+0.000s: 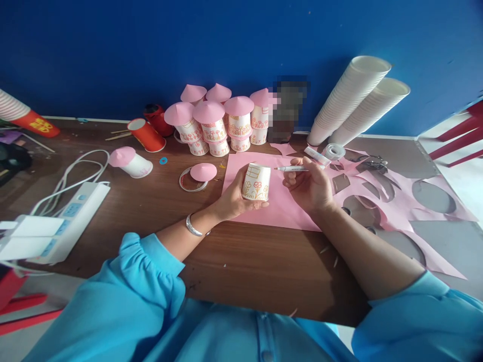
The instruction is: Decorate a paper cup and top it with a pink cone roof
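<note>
A white paper cup [257, 182] with red flowers and yellow line drawings is gripped in my left hand [234, 197], held above a sheet of pink paper [290, 213]. My right hand [311, 187] pinches a white marker [292, 168], its tip pointing left toward the cup and a small gap away from it. Left of my left hand, a pink paper cone [204, 172] lies beside a roll of tape [187, 182]. Farther left, a white cup [139, 166] with a pink cone roof [123, 156] rests on its side.
Several decorated cups with pink roofs [209, 112] stand stacked by the blue wall. Two tall stacks of white cups [349, 95] lean at back right. Cut pink paper scraps [400, 201], clear tape [335, 151] and scissors [372, 162] lie right. A power strip [73, 221] with cables sits left, near red cups [145, 134].
</note>
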Tool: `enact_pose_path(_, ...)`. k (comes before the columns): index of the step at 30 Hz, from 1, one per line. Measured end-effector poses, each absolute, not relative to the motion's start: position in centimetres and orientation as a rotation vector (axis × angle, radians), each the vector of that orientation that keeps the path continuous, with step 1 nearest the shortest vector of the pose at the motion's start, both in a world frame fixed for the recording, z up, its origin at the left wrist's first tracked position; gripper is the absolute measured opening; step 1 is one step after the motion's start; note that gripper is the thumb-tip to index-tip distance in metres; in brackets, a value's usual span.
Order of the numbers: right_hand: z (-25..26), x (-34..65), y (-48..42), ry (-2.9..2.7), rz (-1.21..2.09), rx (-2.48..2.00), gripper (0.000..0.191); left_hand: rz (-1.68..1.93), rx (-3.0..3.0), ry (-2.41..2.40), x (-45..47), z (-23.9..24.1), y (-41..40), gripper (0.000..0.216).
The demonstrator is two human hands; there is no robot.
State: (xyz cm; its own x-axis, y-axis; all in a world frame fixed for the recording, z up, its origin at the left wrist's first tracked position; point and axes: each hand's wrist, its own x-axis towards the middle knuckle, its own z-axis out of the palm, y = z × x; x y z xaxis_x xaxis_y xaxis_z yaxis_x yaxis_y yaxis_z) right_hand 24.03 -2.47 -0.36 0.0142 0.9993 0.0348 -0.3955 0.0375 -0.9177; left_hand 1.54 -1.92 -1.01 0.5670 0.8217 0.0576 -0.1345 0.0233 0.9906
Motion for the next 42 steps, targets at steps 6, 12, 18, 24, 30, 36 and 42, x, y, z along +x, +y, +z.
enact_pose_path(6, -0.4, 23.9, -2.5, -0.897, 1.308, -0.845, 0.029, 0.839, 1.39, 0.659, 1.6, -1.0, -1.9, 0.099)
enact_pose_path(12, -0.8, 24.0, -2.4, -0.913, 1.218, -0.912, 0.038, 0.827, 1.394, 0.667, 1.5, -0.9, -1.8, 0.105)
enact_pose_path(18, -0.7, 23.0, -3.3, -1.089, 0.994, -1.008, 0.031, 0.825, 1.315, 0.616, 1.2, -1.2, -1.7, 0.103)
enact_pose_path(24, -1.3, 23.0, -3.7, -1.506, 0.78, -0.923, 0.065, 0.797, 1.145, 0.546, 0.7, -1.0, -1.2, 0.083)
enact_pose_path(30, -1.2, 22.4, -4.3, -1.944, 0.412, -0.892, 0.096, 0.774, 1.13, 0.527, 0.5, -0.8, -1.1, 0.078)
enact_pose_path(36, -1.2, 22.4, -4.6, -2.011, 0.228, -0.942, 0.084, 0.771, 1.21, 0.538, 0.5, -1.3, -1.3, 0.091)
enact_pose_path(42, -1.4, 22.5, -4.4, -2.044, 0.156, -0.935, 0.084, 0.776, 1.301, 0.61, 0.8, -1.3, -1.3, 0.089)
